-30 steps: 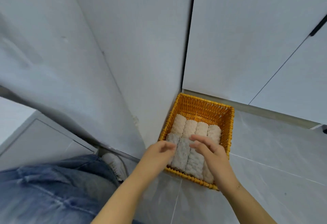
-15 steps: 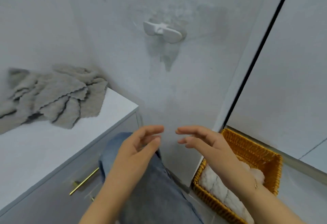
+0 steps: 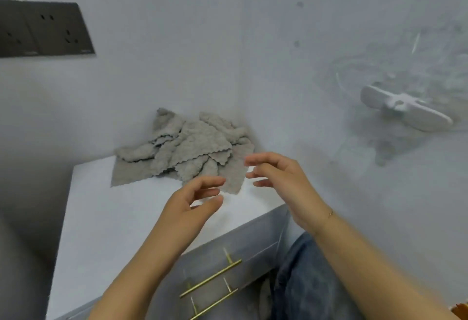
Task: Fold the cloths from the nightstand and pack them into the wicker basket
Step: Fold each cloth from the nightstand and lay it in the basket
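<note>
Cloths (image 3: pixel 187 152) heaped unfolded at back corner of white nightstand (image 3: pixel 106 223), against wall. Left hand (image 3: pixel 187 208) and right hand (image 3: pixel 281 183) hover just before heap, fingers loosely spread, holding nothing.

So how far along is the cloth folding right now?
Done: nothing shows as packed here; only an orange sliver at the bottom right corner, possibly the basket, is in view. In hand: nothing; the left hand and right hand are both empty with loose fingers, next to the cloths. Left: that whole crumpled pile on the nightstand still needs folding and packing.
</note>
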A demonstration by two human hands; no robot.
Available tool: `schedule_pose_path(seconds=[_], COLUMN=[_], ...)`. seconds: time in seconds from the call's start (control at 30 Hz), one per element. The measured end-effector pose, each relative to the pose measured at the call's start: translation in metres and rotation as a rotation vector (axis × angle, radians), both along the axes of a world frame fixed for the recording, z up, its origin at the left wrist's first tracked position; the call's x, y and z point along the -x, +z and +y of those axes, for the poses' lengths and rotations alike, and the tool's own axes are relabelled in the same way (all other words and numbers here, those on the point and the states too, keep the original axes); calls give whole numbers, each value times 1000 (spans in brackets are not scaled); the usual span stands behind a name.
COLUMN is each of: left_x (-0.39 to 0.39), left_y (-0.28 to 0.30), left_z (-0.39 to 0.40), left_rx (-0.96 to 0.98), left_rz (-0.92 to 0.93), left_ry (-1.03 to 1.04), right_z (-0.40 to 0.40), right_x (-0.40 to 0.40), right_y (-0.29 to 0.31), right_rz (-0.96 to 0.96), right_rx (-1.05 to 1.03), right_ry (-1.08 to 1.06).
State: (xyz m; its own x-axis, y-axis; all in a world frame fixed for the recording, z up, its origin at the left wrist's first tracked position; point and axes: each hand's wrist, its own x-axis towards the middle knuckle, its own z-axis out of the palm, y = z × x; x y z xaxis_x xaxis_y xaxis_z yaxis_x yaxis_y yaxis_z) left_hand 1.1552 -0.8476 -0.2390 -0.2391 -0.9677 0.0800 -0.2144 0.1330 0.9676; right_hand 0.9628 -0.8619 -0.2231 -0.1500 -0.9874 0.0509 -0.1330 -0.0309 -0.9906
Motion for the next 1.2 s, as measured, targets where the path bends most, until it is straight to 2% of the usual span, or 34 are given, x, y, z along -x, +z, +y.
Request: schedule_pose_path(seconds=[0.1,0.17,0.3,0.43,0.5,0.63,0.83,0.97,1.07,1.2], left_x=[-8,-14,-37,-54,-55,-56,-62,-73,-84,-101], left_y=[13,14,-2,-27,-33,-40,-32,0,37,77], left_z=[-32,-59,-114,-151,-161,-176,-179,-166,-153,-139], left_rx=[15,61,227,338,321,420,573,547,457,419], left_rz=[-38,-119,-427,-827,-889,-864,-808,-549,-304,-112], left_ry=[57,134,258,98,82,153,245,338,305,289], right_z=[-53,-85,-137,-163,-169,-168,-166,-162,-157,-144], right_x=[-12,-17,-19,-24,-29,-35,-33,-35,-37,-41], right_y=[3,0,-29,-52,-58,-53,-27,-7,5,18], right_rz=[0,69,277,522,633,708,494,360,294,287], right_rx=[7,39,25,-37,4,191,470,535,557,624], right_ry=[39,48,48,136,77,-77,-161,-169,-159,-154])
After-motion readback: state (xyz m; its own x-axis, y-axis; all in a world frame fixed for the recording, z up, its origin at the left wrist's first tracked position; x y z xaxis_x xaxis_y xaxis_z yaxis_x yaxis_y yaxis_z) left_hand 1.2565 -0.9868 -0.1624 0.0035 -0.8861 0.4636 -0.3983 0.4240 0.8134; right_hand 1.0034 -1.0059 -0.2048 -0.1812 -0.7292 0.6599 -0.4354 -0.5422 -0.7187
